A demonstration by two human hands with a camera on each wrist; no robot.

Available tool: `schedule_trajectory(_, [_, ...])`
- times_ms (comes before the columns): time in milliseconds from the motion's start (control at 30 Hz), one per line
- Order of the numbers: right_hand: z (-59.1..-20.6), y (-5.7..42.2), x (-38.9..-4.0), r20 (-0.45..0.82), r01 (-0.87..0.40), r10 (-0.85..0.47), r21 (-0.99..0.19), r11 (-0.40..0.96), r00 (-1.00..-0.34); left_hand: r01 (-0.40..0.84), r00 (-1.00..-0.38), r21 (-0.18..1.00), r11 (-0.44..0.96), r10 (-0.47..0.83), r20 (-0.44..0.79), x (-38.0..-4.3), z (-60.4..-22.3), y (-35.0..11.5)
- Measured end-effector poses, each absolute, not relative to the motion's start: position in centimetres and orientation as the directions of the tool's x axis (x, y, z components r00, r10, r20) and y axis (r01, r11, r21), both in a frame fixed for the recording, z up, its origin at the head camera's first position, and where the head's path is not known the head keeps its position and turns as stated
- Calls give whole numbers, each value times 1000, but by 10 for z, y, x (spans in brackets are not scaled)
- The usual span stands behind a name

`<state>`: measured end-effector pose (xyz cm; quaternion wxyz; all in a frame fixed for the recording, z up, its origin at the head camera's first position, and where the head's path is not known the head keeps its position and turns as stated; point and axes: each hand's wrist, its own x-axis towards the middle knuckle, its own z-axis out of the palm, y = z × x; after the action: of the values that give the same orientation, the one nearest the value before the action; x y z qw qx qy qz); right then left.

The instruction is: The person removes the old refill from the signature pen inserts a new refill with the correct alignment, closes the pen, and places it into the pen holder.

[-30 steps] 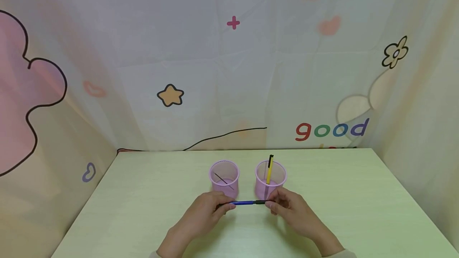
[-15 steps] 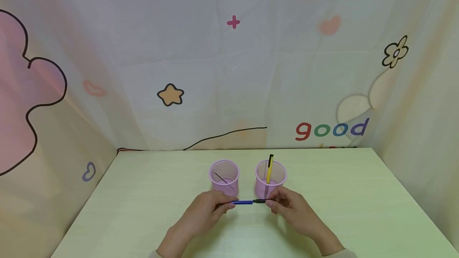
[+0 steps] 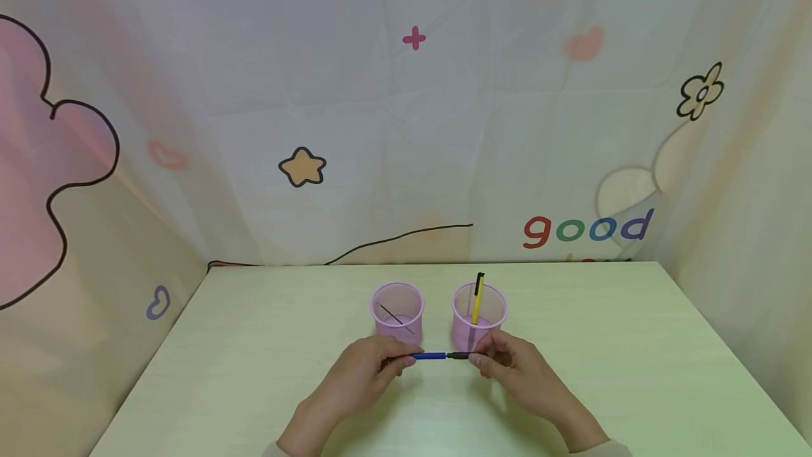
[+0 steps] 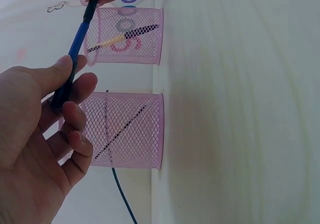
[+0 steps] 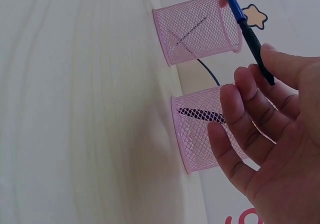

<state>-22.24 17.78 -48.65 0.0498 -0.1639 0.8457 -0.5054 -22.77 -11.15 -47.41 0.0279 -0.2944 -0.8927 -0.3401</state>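
A blue pen (image 3: 431,356) with dark ends lies level between my two hands, just in front of two pink mesh cups. My left hand (image 3: 364,372) pinches its left end between thumb and fingers. The black right end (image 5: 255,46) is pinched by the thumb and fingertips of my right hand (image 3: 520,376). A narrow pale line shows where the blue barrel meets the black part. Behind my left hand stands the left cup (image 3: 383,328), with a thin dark stick (image 3: 395,319) leaning inside. The right cup (image 3: 459,333) holds a yellow pen (image 3: 478,302) with a black clip.
Both cups stand upright on a pale green tabletop (image 3: 273,330), a small space apart. A printed curtain (image 3: 355,104) hangs along the table's far edge and continues on both sides.
Both hands have stayed nearly in place. The blue barrel has shifted very slightly left, and a narrow pale line now shows between it and the black end.
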Motion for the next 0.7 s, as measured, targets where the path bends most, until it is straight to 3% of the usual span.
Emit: schedule_trajectory(700, [-485, 178, -221, 88, -225, -319, -877, 424, -944, 545, -822, 600, 585, 514, 246, -229, -477, -111])
